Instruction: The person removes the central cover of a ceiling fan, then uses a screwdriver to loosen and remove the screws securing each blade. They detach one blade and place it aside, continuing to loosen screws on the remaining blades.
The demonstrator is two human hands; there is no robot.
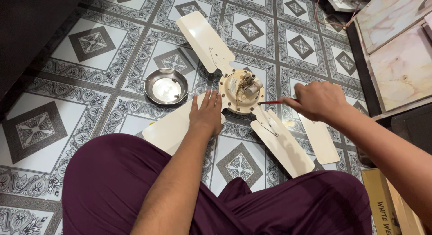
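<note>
**Inspector:** As the ceiling fan lies on the patterned tile floor, its round motor hub faces up with wires exposed, and cream blades run out toward eleven, five and eight o'clock.

**Clerk:** The hands?

**Inspector:** The left hand rests flat, fingers spread, on the eight o'clock blade just beside the hub, gripping nothing. The right hand is clenched round a red-shafted screwdriver, whose tip touches the hub rim at about three o'clock.

**Clerk:** How would the fan handle?

**Inspector:** In my judgement the hub is heavy and stiff, and the blades thin, light and liable to bend. I would take hold at the hub or the metal blade brackets, never the blade tips. The loose wires look fragile.

**Clerk:** Anything else?

**Inspector:** A shiny steel bowl sits at nine o'clock from the hub, apart from it; small parts seem to lie inside, too small to tell.

**Clerk:** Packages or signs?

**Inspector:** One cardboard box, brown with dark lettering on its side, at five o'clock by the frame's lower right corner.
</note>
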